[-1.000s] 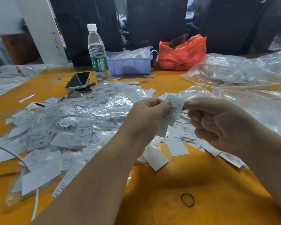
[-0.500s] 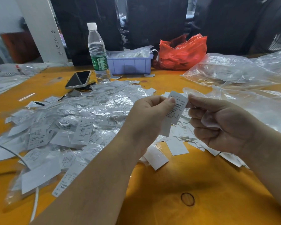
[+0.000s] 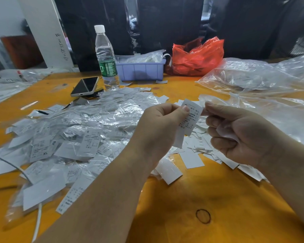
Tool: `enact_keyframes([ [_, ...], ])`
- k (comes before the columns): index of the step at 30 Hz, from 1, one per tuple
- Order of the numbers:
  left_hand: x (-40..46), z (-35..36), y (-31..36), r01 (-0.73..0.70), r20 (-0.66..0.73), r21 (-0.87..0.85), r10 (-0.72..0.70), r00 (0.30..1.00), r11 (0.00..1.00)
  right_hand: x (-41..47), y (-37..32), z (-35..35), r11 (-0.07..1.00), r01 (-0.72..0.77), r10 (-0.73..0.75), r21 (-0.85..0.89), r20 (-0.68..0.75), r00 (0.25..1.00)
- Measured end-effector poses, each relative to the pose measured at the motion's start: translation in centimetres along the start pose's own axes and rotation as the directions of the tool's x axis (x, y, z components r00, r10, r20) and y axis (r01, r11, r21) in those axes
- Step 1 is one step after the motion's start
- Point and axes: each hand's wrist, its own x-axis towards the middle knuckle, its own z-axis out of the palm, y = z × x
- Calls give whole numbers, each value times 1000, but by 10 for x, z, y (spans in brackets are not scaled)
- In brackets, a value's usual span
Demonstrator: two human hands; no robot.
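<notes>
The person holds one printed label (image 3: 189,120) up in the air, above the orange table (image 3: 182,207) and a little over the loose white labels (image 3: 191,158) that lie scattered there. The left hand (image 3: 158,127) pinches the label at its upper left part: the thumb presses on the printed face, and the other fingers are curled behind it. The right hand (image 3: 239,135) meets the same label at its right edge with the tips of thumb and index finger, and the remaining fingers are bent in toward the palm. Under these bent fingers there is a thin pale piece, but it cannot be told whether it is clear film or paper. The label hangs almost upright, slightly tilted, with the print turned to the camera.

To the left of the hands a large heap of bagged labels (image 3: 88,134) covers the table; some show the sizes S, XS and XL. Behind the heap a phone (image 3: 85,86) lies with the screen up, and just beside it a water bottle (image 3: 106,58) stands upright. A purple tray (image 3: 140,71) is next to the bottle, and a red plastic bag (image 3: 198,57) is to the right of the tray. Big clear plastic bags (image 3: 249,76) lie at the right side. Near the front edge a black rubber band (image 3: 203,216) rests on the table, well apart from the hands. A white cable (image 3: 37,223) runs across the lower left.
</notes>
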Motion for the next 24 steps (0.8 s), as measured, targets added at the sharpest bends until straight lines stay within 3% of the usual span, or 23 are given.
enact_keyframes([
  [24,1,0,-3,-125,-105,109,136,985,986,-3,3,4,996,-8,12,-92,42,999],
])
